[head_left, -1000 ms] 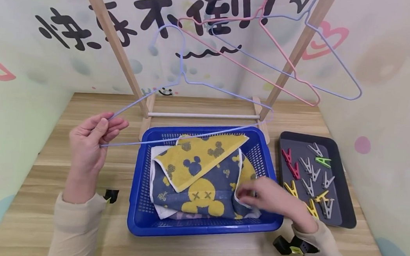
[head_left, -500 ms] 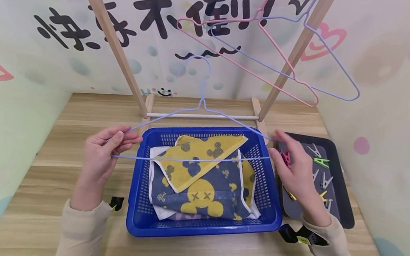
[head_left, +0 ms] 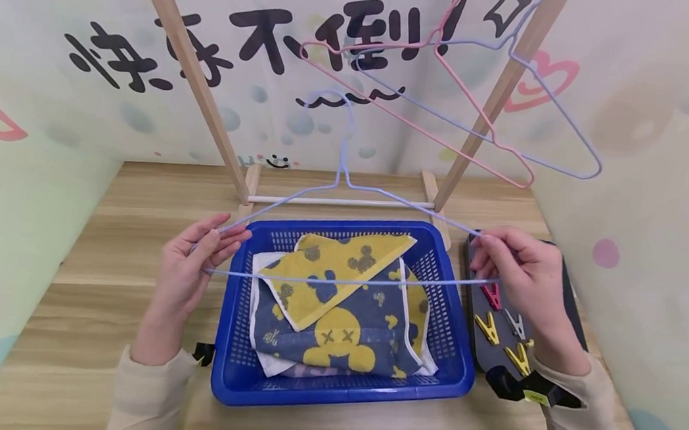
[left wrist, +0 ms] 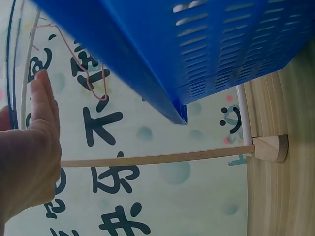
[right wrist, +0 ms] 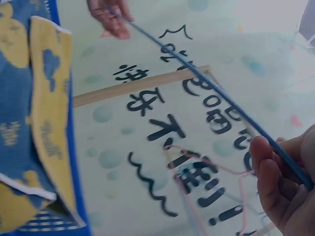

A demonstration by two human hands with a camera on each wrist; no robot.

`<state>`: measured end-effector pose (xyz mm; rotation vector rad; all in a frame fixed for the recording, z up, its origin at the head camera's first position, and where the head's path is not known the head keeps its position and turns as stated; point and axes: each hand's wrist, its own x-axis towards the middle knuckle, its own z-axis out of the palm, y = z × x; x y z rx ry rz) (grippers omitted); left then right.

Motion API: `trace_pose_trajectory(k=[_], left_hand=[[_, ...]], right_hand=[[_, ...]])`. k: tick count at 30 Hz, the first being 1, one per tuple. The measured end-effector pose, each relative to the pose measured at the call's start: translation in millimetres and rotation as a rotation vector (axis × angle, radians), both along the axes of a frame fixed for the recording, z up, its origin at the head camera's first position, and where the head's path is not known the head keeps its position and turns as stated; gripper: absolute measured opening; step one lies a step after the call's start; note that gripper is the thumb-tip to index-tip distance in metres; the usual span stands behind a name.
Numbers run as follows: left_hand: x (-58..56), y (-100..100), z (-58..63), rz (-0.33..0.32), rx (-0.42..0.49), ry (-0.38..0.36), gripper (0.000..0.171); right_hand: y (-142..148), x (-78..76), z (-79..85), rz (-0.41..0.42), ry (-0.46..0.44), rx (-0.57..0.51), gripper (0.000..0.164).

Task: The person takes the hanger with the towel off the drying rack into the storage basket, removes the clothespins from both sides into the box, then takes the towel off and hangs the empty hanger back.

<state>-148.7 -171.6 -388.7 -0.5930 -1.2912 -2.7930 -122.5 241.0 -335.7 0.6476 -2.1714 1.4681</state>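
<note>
A light blue wire hanger (head_left: 340, 282) is held level above the basket, its hook pointing up and away. My left hand (head_left: 190, 265) pinches its left end between thumb and fingers, with the other fingers stretched out. Round the right end curl the fingers of my right hand (head_left: 521, 272); in the right wrist view the hanger's wire runs from that hand (right wrist: 290, 182) across to the left one. Below lies a folded blue and yellow towel (head_left: 338, 320) with cartoon mouse prints, on top of white cloth in a blue perforated basket (head_left: 339, 393).
Behind the basket stands a wooden rack (head_left: 194, 94), where a pink hanger (head_left: 518, 184) and another blue hanger (head_left: 597, 168) hang at the right. A dark tray (head_left: 492, 359) with several clothes pegs sits right of the basket, partly covered by my right hand and forearm.
My right hand has left the towel in the basket and taken hold of the hanger's right end. My left hand has moved right, and the hanger has swung level over the basket.
</note>
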Motion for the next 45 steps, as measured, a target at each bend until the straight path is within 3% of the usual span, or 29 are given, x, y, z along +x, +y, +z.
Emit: trace_pose_trajectory(k=[6,10,12,15,21,30,34,37,39,42,45], left_hand=[[-1.7,2.2,-1.2,0.073,-0.05,-0.124,0.025],[-0.7,1.6,-3.9,0.075,-0.117,-0.183,0.026],[0.7,2.3,-6.0,0.066,-0.157,-0.18,0.026],[3.4,5.0,-9.1,0.06,-0.218,-0.147,0.026],[6.7,11.6,-11.5,0.074,-0.316,-0.125,0.026],[8.7,18.5,-8.3,0.111,-0.371,-0.123,0.027],[8.7,24.2,-2.2,0.231,-0.485,-0.103,0.027],[10.2,27.4,3.8,0.374,-0.673,-0.049,0.026],[12.7,27.7,8.6,0.455,-0.827,-0.003,0.022],[16.2,28.4,18.8,0.533,-0.983,0.101,0.02],[17.4,34.7,31.6,0.62,-1.095,0.267,0.029]], right_hand=[[-11.7,-12.9,31.5,-0.043,0.108,-0.118,0.014],[-20.1,-27.3,49.7,-0.191,0.171,-0.139,0.017],[-24.4,-36.3,57.2,-0.302,0.191,-0.113,0.02],[-30.4,-52.2,64.4,-0.367,0.222,-0.109,0.023],[-41.8,-77.6,67.2,-0.38,0.296,-0.106,0.022],[-51.4,-80.4,50.6,-0.442,0.302,0.046,0.025],[-51.4,-81.5,37.4,-0.398,0.277,0.137,0.02],[-50.6,-81.8,31.0,-0.376,0.25,0.205,0.019],[-50.8,-79.7,27.0,-0.407,0.256,0.239,0.018],[-52.0,-72.3,21.7,-0.465,0.302,0.268,0.024],[-59.0,-60.9,15.1,-0.489,0.369,0.252,0.035]])
